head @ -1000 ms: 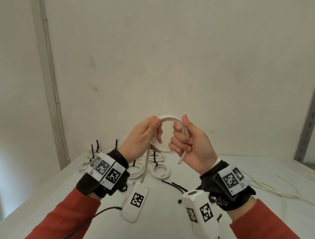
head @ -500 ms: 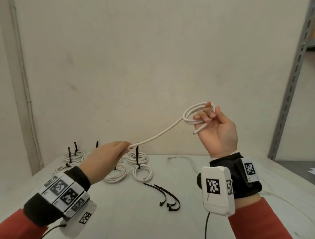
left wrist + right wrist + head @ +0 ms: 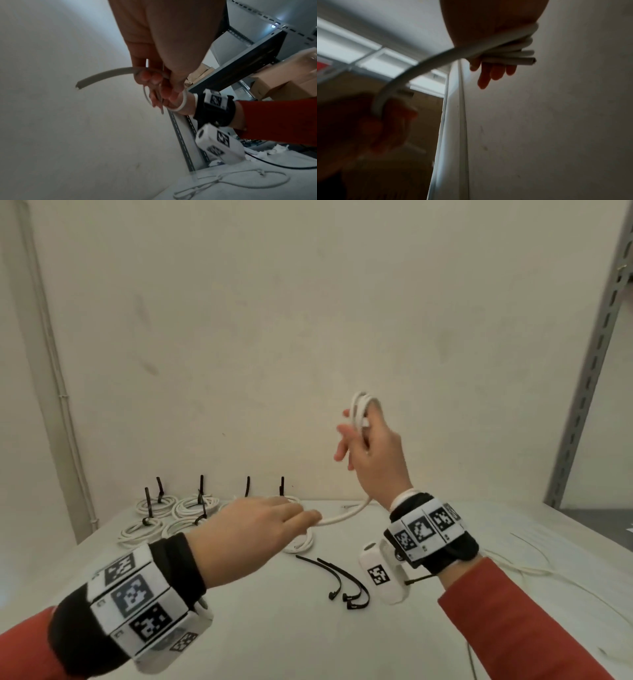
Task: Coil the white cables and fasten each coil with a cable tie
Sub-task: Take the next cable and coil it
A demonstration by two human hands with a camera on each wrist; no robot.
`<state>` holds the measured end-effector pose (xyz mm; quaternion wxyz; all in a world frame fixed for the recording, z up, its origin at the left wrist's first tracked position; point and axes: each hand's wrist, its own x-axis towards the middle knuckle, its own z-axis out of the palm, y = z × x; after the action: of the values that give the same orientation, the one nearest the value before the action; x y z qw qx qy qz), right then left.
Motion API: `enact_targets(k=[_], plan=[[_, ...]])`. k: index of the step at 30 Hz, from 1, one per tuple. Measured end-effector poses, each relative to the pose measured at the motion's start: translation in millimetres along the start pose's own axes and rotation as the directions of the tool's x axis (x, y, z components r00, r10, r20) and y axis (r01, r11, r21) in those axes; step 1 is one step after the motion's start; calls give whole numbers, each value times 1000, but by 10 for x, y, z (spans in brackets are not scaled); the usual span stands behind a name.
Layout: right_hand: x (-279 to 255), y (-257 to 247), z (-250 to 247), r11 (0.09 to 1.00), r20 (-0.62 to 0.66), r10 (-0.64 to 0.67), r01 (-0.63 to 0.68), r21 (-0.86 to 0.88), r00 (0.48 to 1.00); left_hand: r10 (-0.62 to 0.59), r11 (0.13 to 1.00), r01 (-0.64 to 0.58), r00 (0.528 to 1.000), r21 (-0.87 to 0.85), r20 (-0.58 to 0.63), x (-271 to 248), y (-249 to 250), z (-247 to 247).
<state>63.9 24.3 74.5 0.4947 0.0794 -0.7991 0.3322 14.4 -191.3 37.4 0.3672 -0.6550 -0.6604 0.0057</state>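
Left hand (image 3: 260, 520) low over table (image 3: 239, 628), fingertips pinching white cable (image 3: 342, 517) near its free end. Right hand (image 3: 373, 453) raised, holds coil (image 3: 361, 405), other fingers loose. Step: coiling, nearly done imo. Next: lay tail onto coil, grab cable tie (image 3: 342, 580).

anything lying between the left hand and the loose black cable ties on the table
Nothing visible does. The loose cable ties lie on bare table just right of the left hand, which pinches the white cable running up to the right hand.
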Motion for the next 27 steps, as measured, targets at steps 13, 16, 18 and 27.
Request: enact_targets(k=[13,16,18,27], plan=[[-389,-186,2,991,544,21,-89,100,839,-177,982,166,977,-92,-123,50,-568,-359],[-389,-290,-54,930,521,79,-252,269,850,-269,944,228,951,-237,-155,40,-596,-279],[-366,-344,-72,888,493,131,-322,327,860,-368,874,298,921,-383,-124,21,-559,-197],[-320,-533,85,594,404,396,-566,572,824,-707,23,197,697,-980,123,186,-33,89]])
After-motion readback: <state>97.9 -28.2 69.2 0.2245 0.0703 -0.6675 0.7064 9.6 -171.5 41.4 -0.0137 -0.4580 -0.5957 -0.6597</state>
